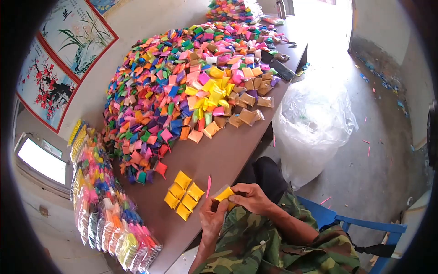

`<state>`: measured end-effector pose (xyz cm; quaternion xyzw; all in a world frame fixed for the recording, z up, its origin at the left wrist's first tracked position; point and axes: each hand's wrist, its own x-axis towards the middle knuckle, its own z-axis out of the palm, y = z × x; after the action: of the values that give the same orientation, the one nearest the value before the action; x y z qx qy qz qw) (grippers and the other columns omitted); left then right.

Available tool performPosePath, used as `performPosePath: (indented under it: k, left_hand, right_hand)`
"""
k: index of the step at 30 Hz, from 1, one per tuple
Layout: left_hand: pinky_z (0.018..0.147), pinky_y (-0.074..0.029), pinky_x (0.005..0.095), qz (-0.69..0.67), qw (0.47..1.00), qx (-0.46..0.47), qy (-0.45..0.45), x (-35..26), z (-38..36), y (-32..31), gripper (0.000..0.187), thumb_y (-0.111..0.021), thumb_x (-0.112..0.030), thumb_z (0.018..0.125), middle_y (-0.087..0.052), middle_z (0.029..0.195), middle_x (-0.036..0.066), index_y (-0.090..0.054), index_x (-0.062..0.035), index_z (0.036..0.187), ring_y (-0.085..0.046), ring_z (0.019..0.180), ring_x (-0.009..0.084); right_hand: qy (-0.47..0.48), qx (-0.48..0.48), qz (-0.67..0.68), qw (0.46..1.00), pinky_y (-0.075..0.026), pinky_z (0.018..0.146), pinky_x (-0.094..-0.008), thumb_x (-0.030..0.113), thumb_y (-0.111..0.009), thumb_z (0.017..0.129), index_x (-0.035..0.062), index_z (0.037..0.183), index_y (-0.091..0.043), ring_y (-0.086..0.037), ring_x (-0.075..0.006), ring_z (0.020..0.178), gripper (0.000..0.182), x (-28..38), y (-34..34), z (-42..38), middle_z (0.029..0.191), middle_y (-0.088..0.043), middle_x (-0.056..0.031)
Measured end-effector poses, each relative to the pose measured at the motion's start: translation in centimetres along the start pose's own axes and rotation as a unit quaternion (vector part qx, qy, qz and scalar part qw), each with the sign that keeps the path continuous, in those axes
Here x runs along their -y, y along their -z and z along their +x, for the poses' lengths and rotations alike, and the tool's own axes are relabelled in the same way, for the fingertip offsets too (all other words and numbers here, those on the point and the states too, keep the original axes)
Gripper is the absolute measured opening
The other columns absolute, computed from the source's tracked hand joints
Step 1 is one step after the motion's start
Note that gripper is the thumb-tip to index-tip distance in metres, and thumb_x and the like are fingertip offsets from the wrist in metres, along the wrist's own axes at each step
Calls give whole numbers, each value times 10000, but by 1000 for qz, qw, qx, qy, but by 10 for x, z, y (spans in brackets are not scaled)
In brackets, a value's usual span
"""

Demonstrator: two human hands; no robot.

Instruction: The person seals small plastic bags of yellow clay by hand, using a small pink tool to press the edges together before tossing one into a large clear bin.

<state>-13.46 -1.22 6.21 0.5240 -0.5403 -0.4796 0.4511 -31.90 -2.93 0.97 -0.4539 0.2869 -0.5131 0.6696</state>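
Observation:
Just off the table's near edge, a small yellow packet (224, 194) in clear film is pinched between both my hands. My left hand (213, 214) grips its left end with thumb and fingers. At its right end, the fingers of my right hand (251, 197) are closed on the film. Part of another yellow patch shows below my right fingers, too covered to make out. Several yellow packets (184, 195) lie in two neat rows on the brown table (182, 157), to the left of my hands. A thin pink strip (209, 186) lies between them and my hands.
A large heap of colourful packets (155, 91) covers the table's far part, with yellow and brown ones at its near side. Bundled packs (109, 210) line the left edge. A big clear plastic bag (315, 123) stands on the floor at right, near a blue chair (356, 221).

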Motion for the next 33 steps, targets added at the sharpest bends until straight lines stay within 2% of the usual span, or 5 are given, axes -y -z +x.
performPosePath:
  k: [9,17,21,24,33]
  left_hand:
    - [679,-466,239,116,988,-23,-98,-44,44,-6,172,-759,-157,988,-642,842,-25,-670,-19,1039,-554,749,41]
    - [635,-441,234,129,987,-38,-83,-32,67,16,124,-720,-143,989,-633,816,-30,-647,-47,1018,-540,705,41]
    - [705,-461,254,82,997,-11,-10,-40,61,8,150,-723,-166,994,-639,891,-8,-642,-46,1032,-553,782,61]
    - [797,-495,261,33,998,40,44,-26,53,-3,169,-730,-180,1006,-665,919,13,-653,-39,1058,-598,843,79]
    - [789,-519,252,8,969,216,116,10,64,-43,206,-778,-169,985,-715,955,18,-664,-25,1079,-645,847,74]
  right_hand:
    - [7,77,-11,997,-506,799,-268,162,-646,1061,-38,1303,-667,-597,-78,907,315,48,11,55,1020,-681,-7]
    - [-49,148,0,988,-461,1107,-342,264,-663,1073,-30,1455,-584,-586,-135,1236,489,34,36,76,1334,-669,-63]
    - [52,28,-275,960,-573,835,-341,260,-735,1017,1,1239,-723,-673,-131,935,342,25,94,59,1029,-752,-60]
    - [-38,-122,-295,947,-565,785,-336,204,-699,996,8,1118,-754,-671,-137,862,237,86,127,34,947,-747,-73]
    - [-30,-366,-427,826,-589,798,-295,255,-662,1054,2,1231,-754,-709,-139,883,322,175,191,-66,1004,-769,-76]
